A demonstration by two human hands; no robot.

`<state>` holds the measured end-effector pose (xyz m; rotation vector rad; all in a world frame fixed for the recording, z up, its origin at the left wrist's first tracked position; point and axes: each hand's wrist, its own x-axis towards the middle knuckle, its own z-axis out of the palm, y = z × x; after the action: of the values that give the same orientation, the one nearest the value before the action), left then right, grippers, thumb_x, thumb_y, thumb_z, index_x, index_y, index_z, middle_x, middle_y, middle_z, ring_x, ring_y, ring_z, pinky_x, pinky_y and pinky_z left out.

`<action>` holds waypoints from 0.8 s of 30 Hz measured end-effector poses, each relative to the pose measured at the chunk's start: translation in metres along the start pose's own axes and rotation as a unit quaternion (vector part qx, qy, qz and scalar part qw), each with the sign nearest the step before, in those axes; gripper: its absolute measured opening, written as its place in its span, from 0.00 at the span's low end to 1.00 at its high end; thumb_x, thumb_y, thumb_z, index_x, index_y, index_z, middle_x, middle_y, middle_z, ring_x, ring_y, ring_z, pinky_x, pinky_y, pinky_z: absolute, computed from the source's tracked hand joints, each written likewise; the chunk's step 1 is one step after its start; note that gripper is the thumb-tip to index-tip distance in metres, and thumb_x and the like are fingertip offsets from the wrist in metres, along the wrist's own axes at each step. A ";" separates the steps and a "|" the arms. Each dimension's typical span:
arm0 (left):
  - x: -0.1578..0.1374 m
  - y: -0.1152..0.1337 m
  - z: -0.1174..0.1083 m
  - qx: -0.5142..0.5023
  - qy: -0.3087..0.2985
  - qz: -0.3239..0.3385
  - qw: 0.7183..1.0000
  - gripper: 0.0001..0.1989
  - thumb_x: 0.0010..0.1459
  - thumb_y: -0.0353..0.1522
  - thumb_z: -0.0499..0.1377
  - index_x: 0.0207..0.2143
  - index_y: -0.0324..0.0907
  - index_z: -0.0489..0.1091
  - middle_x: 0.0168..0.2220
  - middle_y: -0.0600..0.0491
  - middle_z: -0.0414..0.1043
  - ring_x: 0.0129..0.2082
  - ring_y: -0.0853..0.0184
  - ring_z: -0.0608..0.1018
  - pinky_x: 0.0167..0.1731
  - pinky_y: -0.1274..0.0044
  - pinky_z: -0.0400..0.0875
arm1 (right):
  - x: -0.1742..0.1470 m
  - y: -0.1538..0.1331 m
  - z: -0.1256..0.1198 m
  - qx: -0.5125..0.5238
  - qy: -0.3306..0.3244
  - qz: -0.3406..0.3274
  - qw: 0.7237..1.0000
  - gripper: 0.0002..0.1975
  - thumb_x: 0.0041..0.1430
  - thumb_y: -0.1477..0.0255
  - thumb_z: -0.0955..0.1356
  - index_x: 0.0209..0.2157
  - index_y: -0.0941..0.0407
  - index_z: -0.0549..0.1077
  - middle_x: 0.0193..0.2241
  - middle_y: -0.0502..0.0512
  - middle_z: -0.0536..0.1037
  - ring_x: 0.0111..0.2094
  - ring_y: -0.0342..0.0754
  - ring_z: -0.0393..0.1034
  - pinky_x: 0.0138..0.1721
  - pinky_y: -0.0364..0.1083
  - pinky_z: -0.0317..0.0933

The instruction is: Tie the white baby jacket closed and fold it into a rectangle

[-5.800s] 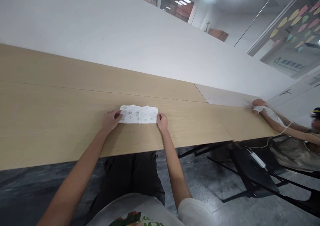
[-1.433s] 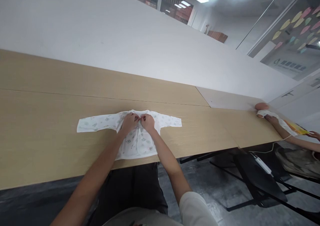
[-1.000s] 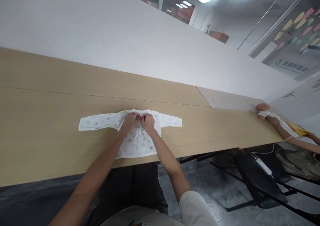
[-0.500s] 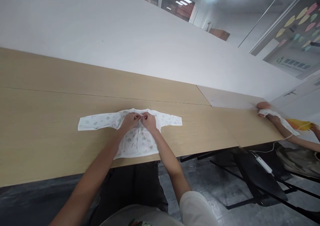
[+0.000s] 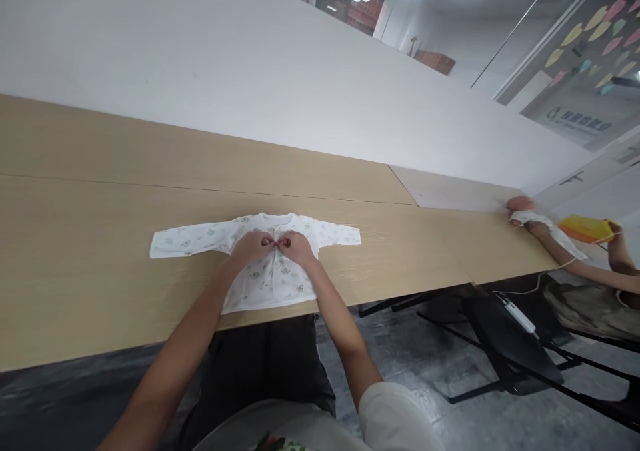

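A small white baby shirt point(image 5: 270, 284) with a scattered print lies spread face up on the wooden table point(image 5: 90, 291), its sleeves stretched to both sides and its hem near the table's front edge. My left hand point(image 5: 254, 246) pinches the left side of the front opening, just below the neckline. Close beside it, my right hand point(image 5: 296, 246) pinches the other edge of the same opening. The fingertips almost meet at the middle. Whatever fastening lies between them is too small to make out.
To the far right, another person's hands point(image 5: 540, 231) are over a doll point(image 5: 521, 204) in white cloth and a yellow object point(image 5: 586, 228). Black folding chairs point(image 5: 500, 344) stand below the table, one bearing a white power strip point(image 5: 520, 316). A white wall point(image 5: 200, 71) runs behind.
Both my hands have shifted slightly down the shirt's front opening, and the neckline now shows above them. At the far right, the other person's yellow object has moved a little.
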<state>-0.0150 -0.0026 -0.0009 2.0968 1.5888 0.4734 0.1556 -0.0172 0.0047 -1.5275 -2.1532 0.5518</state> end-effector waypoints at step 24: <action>-0.008 0.011 0.007 0.005 0.018 -0.028 0.999 0.15 0.54 0.40 0.55 0.30 0.43 0.79 0.30 0.49 0.79 0.32 0.60 0.78 0.29 0.76 0.62 | 0.002 0.007 0.001 0.035 0.008 0.000 0.999 0.08 0.58 0.82 0.66 0.29 0.58 0.76 0.31 0.53 0.75 0.39 0.46 0.69 0.44 0.43 0.60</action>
<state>-0.0048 -0.0133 -0.0006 2.0556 1.6686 0.4892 0.1600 -0.0133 0.0006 -1.4883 -2.1002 0.6076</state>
